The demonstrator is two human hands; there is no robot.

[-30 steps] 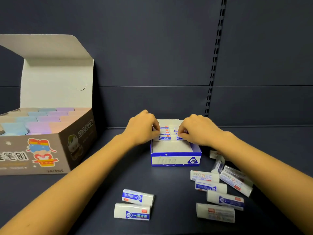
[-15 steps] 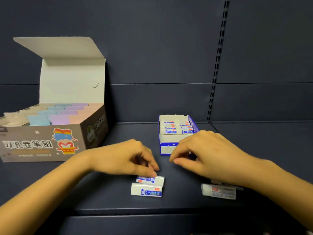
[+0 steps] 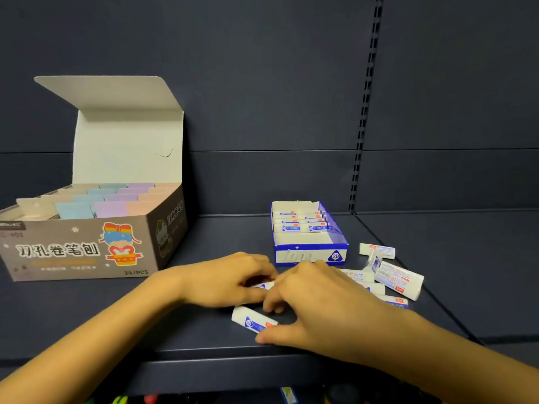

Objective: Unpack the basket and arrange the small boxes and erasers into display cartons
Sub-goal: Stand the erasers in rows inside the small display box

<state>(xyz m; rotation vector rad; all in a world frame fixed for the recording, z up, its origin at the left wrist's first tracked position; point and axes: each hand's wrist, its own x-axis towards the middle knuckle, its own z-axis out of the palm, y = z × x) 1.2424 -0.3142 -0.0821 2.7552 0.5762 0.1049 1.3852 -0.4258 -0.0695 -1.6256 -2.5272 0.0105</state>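
Fingers (image 3: 271, 306) of right hand (image 3: 326, 310) curl round eraser (image 3: 250, 320) in front of blue carton (image 3: 309, 255); left hand (image 3: 224, 282) pinches second eraser (image 3: 264, 286) (mostly hidden). I'd align labels first.

Blue carton (image 3: 310, 255) — "2B"; grey carton (image 3: 73, 249) — "双孔卷笔刨", "24/PCS".

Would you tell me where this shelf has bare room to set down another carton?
Bare: the dark shelf strip between the grey cardboard sharpener carton and the blue-and-white eraser carton, and the stretch right of the loose white erasers. Crowded: front centre, where the left hand and right hand each grip an eraser.
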